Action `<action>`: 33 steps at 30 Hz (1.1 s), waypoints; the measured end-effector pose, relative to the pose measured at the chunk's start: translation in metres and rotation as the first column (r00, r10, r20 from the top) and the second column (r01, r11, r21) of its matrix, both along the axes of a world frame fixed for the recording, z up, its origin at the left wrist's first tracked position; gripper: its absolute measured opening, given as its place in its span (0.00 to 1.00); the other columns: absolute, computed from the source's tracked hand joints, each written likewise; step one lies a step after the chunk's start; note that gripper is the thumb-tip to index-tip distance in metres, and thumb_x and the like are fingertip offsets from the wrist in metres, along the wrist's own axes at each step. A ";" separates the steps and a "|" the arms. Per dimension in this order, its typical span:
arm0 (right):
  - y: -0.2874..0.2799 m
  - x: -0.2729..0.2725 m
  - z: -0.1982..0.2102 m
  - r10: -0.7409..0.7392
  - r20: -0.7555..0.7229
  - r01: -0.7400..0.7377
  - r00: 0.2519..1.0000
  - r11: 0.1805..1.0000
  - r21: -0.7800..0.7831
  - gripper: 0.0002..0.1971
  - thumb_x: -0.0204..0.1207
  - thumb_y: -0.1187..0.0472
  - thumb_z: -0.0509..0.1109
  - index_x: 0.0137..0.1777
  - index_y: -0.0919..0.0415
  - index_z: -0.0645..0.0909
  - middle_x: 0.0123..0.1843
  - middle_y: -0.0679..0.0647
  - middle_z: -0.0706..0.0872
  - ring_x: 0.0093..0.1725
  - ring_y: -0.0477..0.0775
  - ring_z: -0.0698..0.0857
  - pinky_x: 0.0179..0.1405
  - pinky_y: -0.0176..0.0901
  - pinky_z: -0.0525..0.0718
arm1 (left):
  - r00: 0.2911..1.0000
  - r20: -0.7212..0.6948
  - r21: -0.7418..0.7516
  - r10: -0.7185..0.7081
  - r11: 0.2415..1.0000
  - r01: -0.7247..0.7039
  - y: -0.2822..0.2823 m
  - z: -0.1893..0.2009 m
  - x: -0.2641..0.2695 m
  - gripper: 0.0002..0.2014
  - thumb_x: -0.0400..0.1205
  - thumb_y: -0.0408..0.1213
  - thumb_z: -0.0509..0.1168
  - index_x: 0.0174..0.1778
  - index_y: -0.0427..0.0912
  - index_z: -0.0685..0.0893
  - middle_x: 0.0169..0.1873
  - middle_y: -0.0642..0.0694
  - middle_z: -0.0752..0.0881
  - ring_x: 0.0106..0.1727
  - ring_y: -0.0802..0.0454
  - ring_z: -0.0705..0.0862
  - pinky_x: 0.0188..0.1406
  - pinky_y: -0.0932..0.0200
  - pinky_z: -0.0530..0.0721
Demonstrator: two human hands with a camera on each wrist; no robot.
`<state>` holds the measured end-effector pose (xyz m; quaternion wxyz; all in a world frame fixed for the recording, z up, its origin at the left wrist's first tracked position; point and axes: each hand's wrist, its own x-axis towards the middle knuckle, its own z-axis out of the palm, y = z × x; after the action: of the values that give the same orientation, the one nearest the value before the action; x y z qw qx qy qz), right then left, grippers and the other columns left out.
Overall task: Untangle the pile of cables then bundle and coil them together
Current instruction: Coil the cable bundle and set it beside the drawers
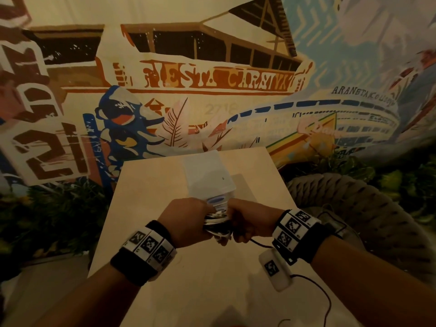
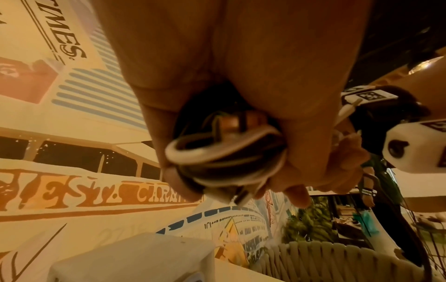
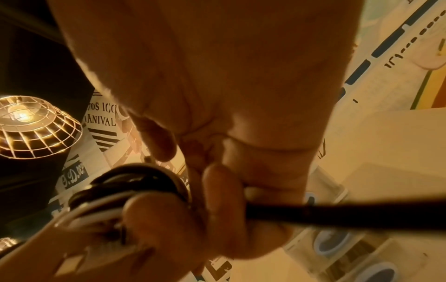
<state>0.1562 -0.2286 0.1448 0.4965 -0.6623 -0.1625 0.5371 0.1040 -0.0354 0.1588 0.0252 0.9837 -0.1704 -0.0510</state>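
A coiled bundle of black and white cables (image 1: pixel 217 226) is held above the light wooden table (image 1: pixel 146 208), between both hands. My left hand (image 1: pixel 186 223) grips the coil from the left; in the left wrist view its fingers wrap round the loops of the bundle (image 2: pixel 224 156). My right hand (image 1: pixel 247 223) grips the bundle from the right, and its fingers pinch a black cable (image 3: pixel 350 213) beside the coiled loops (image 3: pixel 135 185). A thin black cable tail (image 1: pixel 258 244) trails from under the right hand.
A white box (image 1: pixel 207 175) with a blue oval label lies on the table just beyond the hands. A painted mural fills the wall behind. A woven rope chair (image 1: pixel 335 197) stands to the right. A lit wire lamp (image 3: pixel 31 127) hangs overhead.
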 end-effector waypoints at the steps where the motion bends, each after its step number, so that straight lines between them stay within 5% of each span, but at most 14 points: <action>1: -0.001 0.001 0.001 0.020 -0.003 -0.020 1.000 1.000 0.001 0.29 0.74 0.45 0.52 0.57 0.68 0.85 0.49 0.65 0.88 0.32 0.54 0.76 0.29 0.43 0.66 | 1.000 0.004 0.022 0.002 1.000 -0.002 -0.001 0.001 0.000 0.12 0.77 0.56 0.69 0.52 0.56 0.87 0.45 0.55 0.89 0.45 0.53 0.87 0.43 0.58 0.85; 5: -0.002 0.000 0.012 0.072 0.026 -0.071 0.997 0.996 -0.055 0.27 0.76 0.42 0.60 0.59 0.62 0.85 0.53 0.60 0.90 0.44 0.59 0.88 0.37 0.43 0.77 | 1.000 -0.021 0.123 -0.013 0.992 0.016 -0.007 0.005 -0.003 0.13 0.77 0.52 0.69 0.56 0.55 0.87 0.47 0.53 0.89 0.46 0.50 0.87 0.44 0.57 0.86; 10: -0.001 0.000 0.025 0.154 0.096 -0.137 0.983 0.976 -0.169 0.16 0.78 0.40 0.72 0.55 0.51 0.88 0.52 0.53 0.92 0.55 0.59 0.91 0.55 0.53 0.88 | 0.998 -0.065 0.225 -0.027 0.974 0.041 -0.018 0.012 -0.006 0.11 0.81 0.50 0.65 0.55 0.53 0.88 0.42 0.51 0.88 0.43 0.48 0.87 0.40 0.58 0.81; 13: 0.011 0.000 0.032 0.279 0.367 -0.143 0.888 0.924 -0.356 0.17 0.70 0.43 0.82 0.52 0.51 0.91 0.44 0.47 0.92 0.46 0.49 0.91 0.49 0.48 0.92 | 0.995 -0.081 0.244 -0.057 0.967 0.075 -0.029 0.012 -0.007 0.15 0.85 0.53 0.60 0.50 0.50 0.89 0.36 0.51 0.85 0.36 0.47 0.82 0.39 0.56 0.84; 18: 0.035 -0.009 0.024 0.450 0.534 -0.081 0.715 0.813 -0.576 0.09 0.72 0.55 0.80 0.34 0.57 0.88 0.29 0.49 0.86 0.30 0.49 0.83 0.37 0.44 0.86 | 0.994 -0.106 0.302 -0.017 0.952 0.048 -0.039 0.008 -0.006 0.13 0.87 0.47 0.61 0.48 0.46 0.88 0.37 0.46 0.85 0.47 0.43 0.88 0.46 0.54 0.83; 21: 0.040 -0.014 0.011 0.457 0.564 -0.032 0.688 0.795 -0.606 0.07 0.74 0.58 0.79 0.37 0.60 0.88 0.32 0.53 0.86 0.30 0.51 0.82 0.40 0.45 0.85 | 0.993 -0.112 0.288 0.031 0.958 0.002 -0.040 0.004 -0.007 0.11 0.87 0.46 0.60 0.49 0.46 0.86 0.41 0.44 0.86 0.50 0.41 0.87 0.44 0.54 0.77; 24: 0.039 -0.017 0.003 0.466 0.597 -0.028 0.653 0.803 -0.596 0.08 0.76 0.58 0.75 0.41 0.63 0.88 0.37 0.55 0.84 0.35 0.56 0.81 0.40 0.46 0.81 | 0.990 -0.133 0.259 0.048 0.966 -0.012 -0.037 -0.005 -0.008 0.12 0.86 0.46 0.60 0.37 0.48 0.79 0.31 0.49 0.76 0.44 0.42 0.85 0.45 0.54 0.80; 29: 0.033 -0.019 0.001 0.472 0.678 -0.019 0.563 0.828 -0.561 0.16 0.79 0.58 0.69 0.30 0.56 0.73 0.30 0.51 0.74 0.27 0.50 0.70 0.28 0.42 0.69 | 0.991 -0.125 0.225 0.040 0.974 -0.011 -0.030 -0.010 -0.009 0.14 0.81 0.49 0.60 0.40 0.46 0.85 0.29 0.51 0.78 0.33 0.48 0.78 0.36 0.60 0.76; 33: 0.034 -0.018 -0.005 0.489 0.674 -0.024 0.553 0.818 -0.574 0.15 0.80 0.56 0.68 0.32 0.59 0.77 0.30 0.54 0.76 0.28 0.53 0.71 0.30 0.45 0.72 | 0.988 -0.150 0.212 0.036 0.977 -0.004 -0.028 0.000 -0.013 0.10 0.78 0.45 0.63 0.34 0.46 0.81 0.27 0.51 0.77 0.33 0.48 0.78 0.34 0.59 0.73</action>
<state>0.1384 -0.1946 0.1394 0.0913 -0.9023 -0.3201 0.2739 0.0913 -0.0636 0.1592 -0.0660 0.9757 -0.1517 -0.1440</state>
